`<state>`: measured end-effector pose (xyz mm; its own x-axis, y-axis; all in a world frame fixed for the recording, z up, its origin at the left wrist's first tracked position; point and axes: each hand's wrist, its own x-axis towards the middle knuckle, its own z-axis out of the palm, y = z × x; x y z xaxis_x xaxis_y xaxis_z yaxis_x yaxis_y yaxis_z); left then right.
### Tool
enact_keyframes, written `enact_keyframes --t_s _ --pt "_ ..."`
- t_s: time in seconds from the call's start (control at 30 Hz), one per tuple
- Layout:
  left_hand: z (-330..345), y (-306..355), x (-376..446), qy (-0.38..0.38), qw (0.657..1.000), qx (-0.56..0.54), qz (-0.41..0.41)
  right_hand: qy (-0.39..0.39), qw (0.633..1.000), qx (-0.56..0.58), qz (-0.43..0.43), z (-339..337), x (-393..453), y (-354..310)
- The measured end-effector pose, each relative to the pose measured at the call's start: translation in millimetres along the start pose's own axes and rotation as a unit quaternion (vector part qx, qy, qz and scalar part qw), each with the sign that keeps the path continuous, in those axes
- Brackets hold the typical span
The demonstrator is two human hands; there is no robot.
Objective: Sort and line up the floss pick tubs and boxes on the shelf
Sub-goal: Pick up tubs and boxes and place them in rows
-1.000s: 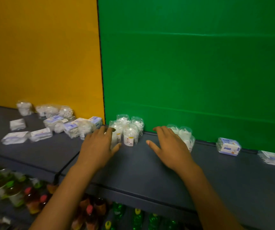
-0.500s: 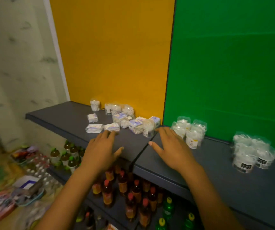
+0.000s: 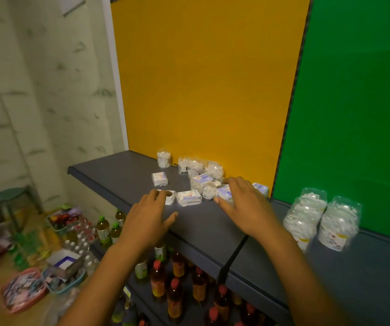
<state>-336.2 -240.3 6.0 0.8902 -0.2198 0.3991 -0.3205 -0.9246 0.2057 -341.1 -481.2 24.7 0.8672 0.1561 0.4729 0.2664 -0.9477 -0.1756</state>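
— Two hands over the shelf (image 3: 118, 175), head view. How do they lie?

— Left hand (image 3: 148, 220) at about 7 o'clock of the frame's middle, palm down, fingers straight and spread, gripping nothing. Its fingertips (image 3: 157, 195) reach a white box (image 3: 169, 196); whether they touch it, I cannot tell.

— And the other?

— Right hand (image 3: 245, 205) at about 5 o'clock, also flat and relaxed, holding nothing. Its fingers lie over a blue-and-white box (image 3: 223, 192) in the loose cluster.

— Where is the stock?

— Scattered below the yellow panel (image 3: 208, 78): a flat box (image 3: 189, 197) just beside the white one, a small box (image 3: 159, 179) at its 11 o'clock, a lone tub (image 3: 164, 157) against the panel, and clear tubs (image 3: 199, 167) jumbled at the tub's 3 o'clock. Below the green panel (image 3: 358, 90), at 4 o'clock, wrapped packs of tubs (image 3: 323, 220) stand upright, well apart from the cluster.

— Below?

— Bottles (image 3: 175, 292) with red caps on a lower shelf; a stool (image 3: 10, 196) at 8 o'clock.
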Motion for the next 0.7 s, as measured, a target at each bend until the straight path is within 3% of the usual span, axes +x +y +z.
enact_keyframes --t_s 0.4,0.7 --pt "26.0 -30.6 115.2 0.043 0.998 -0.031 0.015 0.013 1.000 -0.022 0.009 39.5 105.5 38.3" --pt "75.1 -54.9 177.6 -0.001 0.991 -0.114 0.064 -0.017 0.997 -0.050 0.064 73.6 136.6 48.9"
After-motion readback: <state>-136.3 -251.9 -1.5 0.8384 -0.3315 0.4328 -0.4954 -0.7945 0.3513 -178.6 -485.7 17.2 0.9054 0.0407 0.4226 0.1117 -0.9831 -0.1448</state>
